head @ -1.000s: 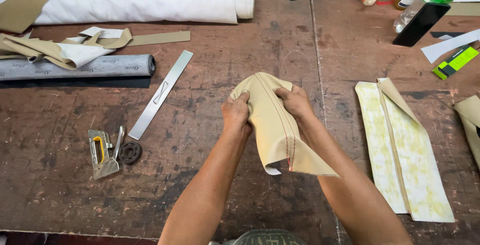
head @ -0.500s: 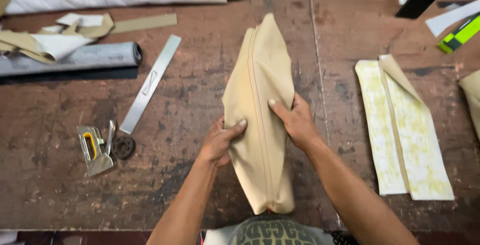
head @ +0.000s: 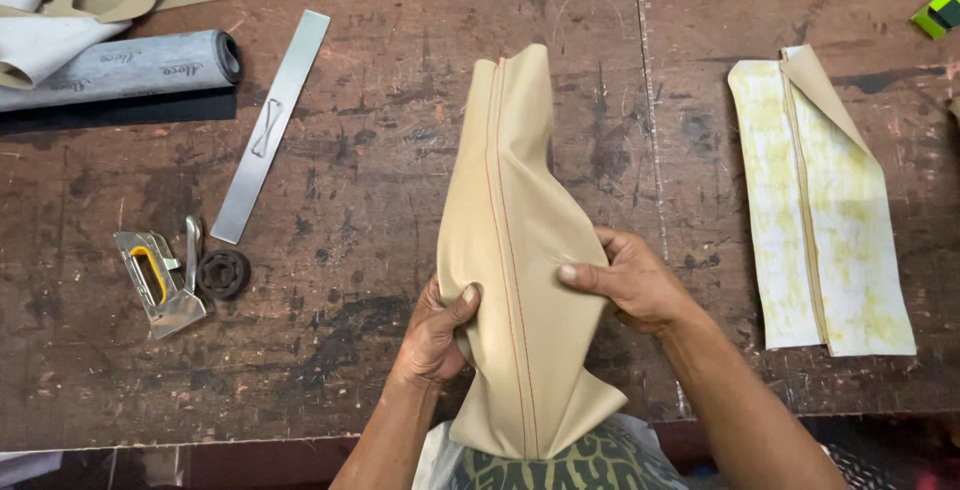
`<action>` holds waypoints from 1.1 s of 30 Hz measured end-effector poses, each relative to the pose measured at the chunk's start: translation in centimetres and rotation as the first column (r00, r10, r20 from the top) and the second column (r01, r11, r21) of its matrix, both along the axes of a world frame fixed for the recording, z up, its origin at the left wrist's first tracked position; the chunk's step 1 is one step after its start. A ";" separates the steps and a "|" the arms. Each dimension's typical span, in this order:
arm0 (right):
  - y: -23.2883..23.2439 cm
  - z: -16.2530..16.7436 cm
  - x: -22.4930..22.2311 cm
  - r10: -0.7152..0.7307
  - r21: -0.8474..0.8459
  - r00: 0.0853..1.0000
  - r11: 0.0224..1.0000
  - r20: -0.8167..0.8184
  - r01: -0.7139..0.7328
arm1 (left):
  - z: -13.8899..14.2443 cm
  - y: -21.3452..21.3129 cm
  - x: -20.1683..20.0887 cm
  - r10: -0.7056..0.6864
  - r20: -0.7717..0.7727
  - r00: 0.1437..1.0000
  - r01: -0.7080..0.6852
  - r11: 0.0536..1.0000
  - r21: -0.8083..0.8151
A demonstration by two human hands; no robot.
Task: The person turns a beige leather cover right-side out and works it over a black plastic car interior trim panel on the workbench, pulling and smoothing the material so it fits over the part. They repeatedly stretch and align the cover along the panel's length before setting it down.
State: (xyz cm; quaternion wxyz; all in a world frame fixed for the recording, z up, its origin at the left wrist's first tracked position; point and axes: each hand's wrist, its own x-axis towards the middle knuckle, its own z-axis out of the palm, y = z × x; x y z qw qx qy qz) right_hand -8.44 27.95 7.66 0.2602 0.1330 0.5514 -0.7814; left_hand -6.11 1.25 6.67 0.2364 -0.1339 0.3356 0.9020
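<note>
Both hands grip one tan sewn leather piece (head: 515, 250) at mid-length: left hand (head: 435, 335) clamped on its left edge, right hand (head: 630, 285) on its right. Bunched into a wad a second ago, it now stands stretched lengthwise over the bench (head: 400, 150), red-stitched seam (head: 500, 210) facing up, apparently straight, so the seam is exposed for checking.

On my worn wooden workbench (head: 380, 200): a steel ruler (head: 272, 122) lying aslant, a staple gun (head: 155, 280) just beside a black ring (head: 222, 273), a grey roll (head: 110, 68) at far left, and a yellow-stained stitched panel (head: 815, 210) at right.
</note>
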 end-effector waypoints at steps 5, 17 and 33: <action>-3.3 -0.6 1.2 -0.133 0.088 0.991 0.987 -0.017 0.134 | 0.7 0.0 -0.2 0.037 -0.025 0.999 -0.038 0.999 -0.006; -6.1 -0.4 3.3 -0.366 -0.398 0.922 0.833 0.128 0.386 | 1.0 0.7 0.8 -0.005 0.058 0.998 -0.005 0.985 0.170; -6.0 -2.0 2.4 -0.349 -0.317 0.916 0.862 0.197 0.396 | 1.6 1.2 3.2 0.069 0.194 0.979 -0.024 0.974 -0.226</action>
